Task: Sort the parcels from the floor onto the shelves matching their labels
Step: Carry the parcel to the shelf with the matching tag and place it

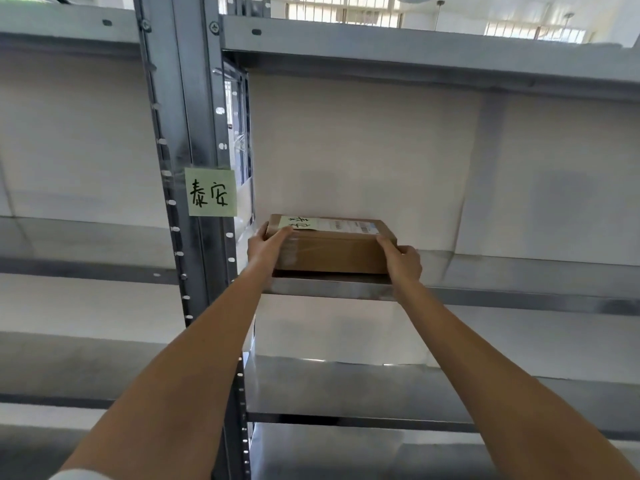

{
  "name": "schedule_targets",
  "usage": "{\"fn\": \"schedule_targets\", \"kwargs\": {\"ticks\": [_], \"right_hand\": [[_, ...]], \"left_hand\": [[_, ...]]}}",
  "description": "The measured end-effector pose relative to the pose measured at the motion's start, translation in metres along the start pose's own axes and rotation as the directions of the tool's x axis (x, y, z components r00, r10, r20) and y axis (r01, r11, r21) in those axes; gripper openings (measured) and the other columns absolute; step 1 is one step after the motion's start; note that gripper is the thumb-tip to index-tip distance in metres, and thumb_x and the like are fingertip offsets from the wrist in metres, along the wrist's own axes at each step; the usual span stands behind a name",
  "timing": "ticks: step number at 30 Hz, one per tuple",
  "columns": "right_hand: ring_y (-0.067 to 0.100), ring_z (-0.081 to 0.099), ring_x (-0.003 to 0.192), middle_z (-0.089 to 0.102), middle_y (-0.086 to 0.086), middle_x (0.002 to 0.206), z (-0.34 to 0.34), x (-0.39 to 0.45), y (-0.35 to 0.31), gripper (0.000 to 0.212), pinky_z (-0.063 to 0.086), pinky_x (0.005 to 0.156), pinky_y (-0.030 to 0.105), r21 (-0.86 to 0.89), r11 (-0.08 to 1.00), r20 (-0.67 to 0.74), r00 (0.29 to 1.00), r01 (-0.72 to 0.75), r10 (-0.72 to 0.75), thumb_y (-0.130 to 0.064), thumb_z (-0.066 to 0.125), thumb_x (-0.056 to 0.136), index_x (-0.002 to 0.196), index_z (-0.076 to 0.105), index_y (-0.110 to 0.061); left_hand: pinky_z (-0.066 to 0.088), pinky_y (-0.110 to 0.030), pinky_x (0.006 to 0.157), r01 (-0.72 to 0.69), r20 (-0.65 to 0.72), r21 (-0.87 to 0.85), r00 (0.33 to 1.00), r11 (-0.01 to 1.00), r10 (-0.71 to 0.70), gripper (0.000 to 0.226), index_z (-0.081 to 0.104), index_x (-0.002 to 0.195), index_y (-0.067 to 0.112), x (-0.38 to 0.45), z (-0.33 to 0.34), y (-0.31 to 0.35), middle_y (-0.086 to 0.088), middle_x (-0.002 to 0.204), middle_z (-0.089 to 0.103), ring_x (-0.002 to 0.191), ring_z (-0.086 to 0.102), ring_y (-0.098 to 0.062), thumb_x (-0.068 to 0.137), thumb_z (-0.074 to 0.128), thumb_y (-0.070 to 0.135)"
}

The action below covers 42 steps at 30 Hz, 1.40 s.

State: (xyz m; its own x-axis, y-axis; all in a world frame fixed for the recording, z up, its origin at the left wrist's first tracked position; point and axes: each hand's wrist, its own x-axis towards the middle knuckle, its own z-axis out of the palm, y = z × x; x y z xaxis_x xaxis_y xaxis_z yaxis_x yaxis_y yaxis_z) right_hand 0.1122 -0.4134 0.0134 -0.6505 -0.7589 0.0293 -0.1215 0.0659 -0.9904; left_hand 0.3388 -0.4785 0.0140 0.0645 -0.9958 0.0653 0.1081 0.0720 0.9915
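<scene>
Nearest the camera, two bare forearms rise from the bottom edge, from about 7 and 5 o'clock, and converge toward the middle of the view. A strip of pale sleeve (78, 474) shows at the lower left corner.

The left hand (268, 249) is closed around the left end of a brown cardboard parcel (332, 252), thumb lying over the top front edge and the fingers wrapped around the side, out of sight. The right hand (401, 261) clasps the right front corner, thumb on the top edge, fingers curled against the front and side. Both hands hold the parcel firmly between them.

The parcel sits on a grey metal shelf (502, 292), at its left end, its front face about level with the shelf lip; whether its whole base rests flat cannot be told. On its top lie a small pale green note (298, 223) with handwriting, toward 9 o'clock, and a white printed shipping label (346, 226) beside it, toward 3 o'clock.

At 9 o'clock from the parcel stands the perforated steel upright (194, 133), bearing a pale green sticky label (211, 192) with two handwritten Chinese characters. A lower shelf (346, 393) runs beneath, and an upper shelf (415, 46) crosses at 12 o'clock. Behind is a pale wall (363, 140); bright barred windows (346, 10) show farthest off, at the top.
</scene>
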Motion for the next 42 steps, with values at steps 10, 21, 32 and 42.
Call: {"fn": "schedule_targets", "kwargs": {"ticks": [10, 21, 32, 42], "right_hand": [[0.025, 0.053, 0.11, 0.057, 0.012, 0.138, 0.01, 0.009, -0.004, 0.068, 0.046, 0.097, 0.039, 0.002, 1.0, 0.04, 0.999, -0.029, 0.029, -0.052, 0.066, 0.092, 0.139, 0.049, -0.007], [0.022, 0.05, 0.107, 0.057, 0.012, 0.138, 0.007, 0.017, 0.0, 0.066, 0.048, 0.099, 0.038, -0.047, 0.998, 0.047, 0.998, 0.043, -0.041, -0.052, 0.064, 0.094, 0.139, 0.048, -0.007], [0.026, 0.052, 0.131, 0.056, 0.01, 0.142, -0.06, 0.024, 0.004, 0.046, 0.04, 0.104, 0.031, -0.187, 0.914, -0.183, 0.902, 0.36, -0.392, -0.039, 0.051, 0.106, 0.141, 0.053, -0.009], [0.032, 0.026, 0.155, 0.032, 0.013, 0.167, -0.226, -0.005, 0.051, 0.059, 0.021, 0.127, 0.047, -0.807, 0.569, -0.25, 0.78, 0.16, -0.574, -0.04, 0.04, 0.109, 0.159, 0.033, -0.01]], "left_hand": [[0.043, -0.038, 0.108, -0.003, -0.107, 0.104, 0.994, 0.995, 0.014, 0.068, 0.049, 0.143, 0.015, 0.021, 0.006, -0.003, -0.008, 0.135, 0.06, 0.122, 0.056, -0.027, 0.085, 0.072, 0.042], [0.033, -0.039, 0.114, -0.23, -0.158, 0.328, 0.943, 0.916, 0.293, 0.065, 0.033, 0.149, 0.016, 0.012, 0.022, 0.01, -0.009, 0.152, 0.039, 0.14, 0.037, -0.026, 0.094, 0.062, 0.035], [0.039, -0.04, 0.111, -0.77, 0.365, 0.423, 0.628, 0.479, 0.688, 0.044, 0.05, 0.139, 0.014, -0.044, 0.123, 0.019, -0.005, 0.141, 0.054, 0.134, 0.046, -0.022, 0.1, 0.045, 0.034], [0.001, -0.04, 0.123, -0.93, 0.724, 0.341, 0.352, 0.135, 0.593, 0.071, 0.009, 0.157, 0.012, -0.1, 0.25, -0.025, -0.008, 0.165, 0.008, 0.153, 0.003, -0.025, 0.097, 0.02, 0.049]]}}
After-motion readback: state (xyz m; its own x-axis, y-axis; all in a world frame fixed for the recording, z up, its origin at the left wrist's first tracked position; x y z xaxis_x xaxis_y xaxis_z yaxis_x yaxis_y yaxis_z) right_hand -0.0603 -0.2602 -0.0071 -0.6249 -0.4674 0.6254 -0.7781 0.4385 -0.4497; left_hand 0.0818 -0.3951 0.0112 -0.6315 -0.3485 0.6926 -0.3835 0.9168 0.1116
